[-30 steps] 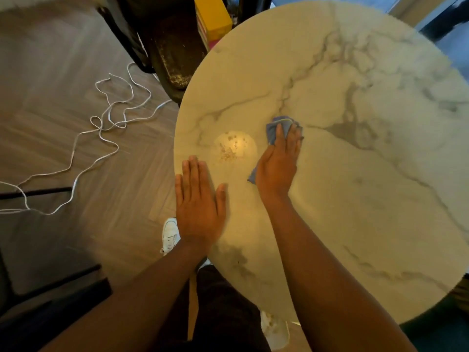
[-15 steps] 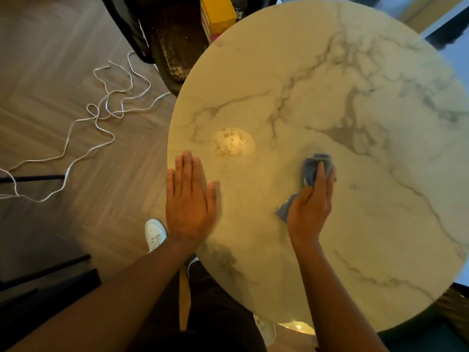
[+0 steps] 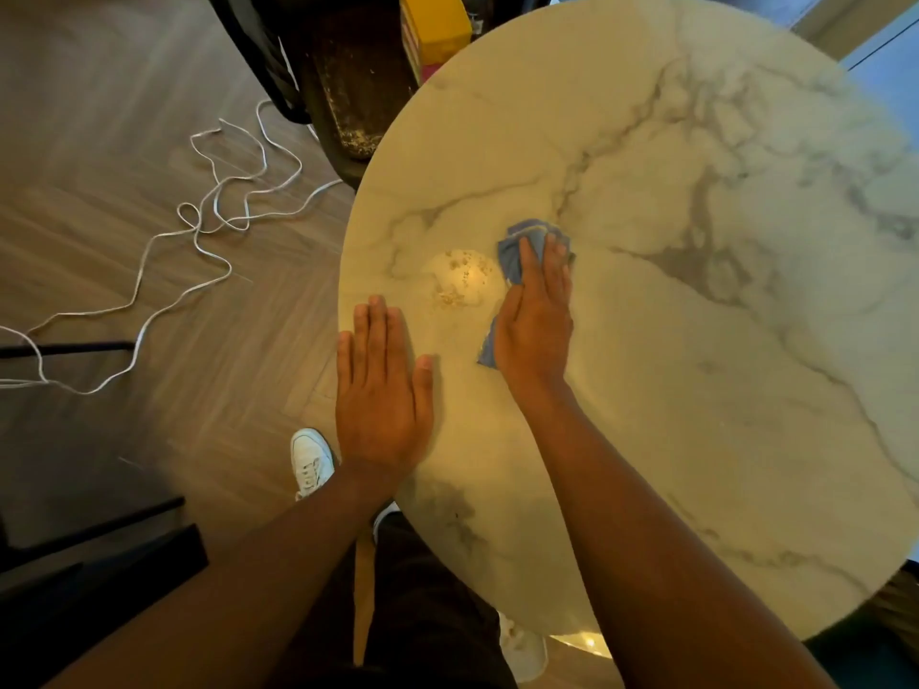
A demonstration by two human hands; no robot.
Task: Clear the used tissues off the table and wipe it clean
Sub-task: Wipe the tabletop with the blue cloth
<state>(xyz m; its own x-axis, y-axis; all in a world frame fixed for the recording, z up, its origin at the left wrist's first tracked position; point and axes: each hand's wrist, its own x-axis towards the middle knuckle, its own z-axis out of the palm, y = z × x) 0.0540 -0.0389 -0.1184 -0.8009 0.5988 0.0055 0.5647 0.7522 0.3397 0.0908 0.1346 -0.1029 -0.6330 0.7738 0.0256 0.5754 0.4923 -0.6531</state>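
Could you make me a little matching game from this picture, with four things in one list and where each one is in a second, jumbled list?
Things:
1. blue cloth
2. left hand
3. white cable
4. yellow box

Places:
A. loose on the wooden floor, left of the table
B. under the right hand, on the marble table
C. beyond the table's far edge, at the top of the view
D. flat on the table near its left edge

Right pairs: 1-B, 2-D, 3-A, 4-C
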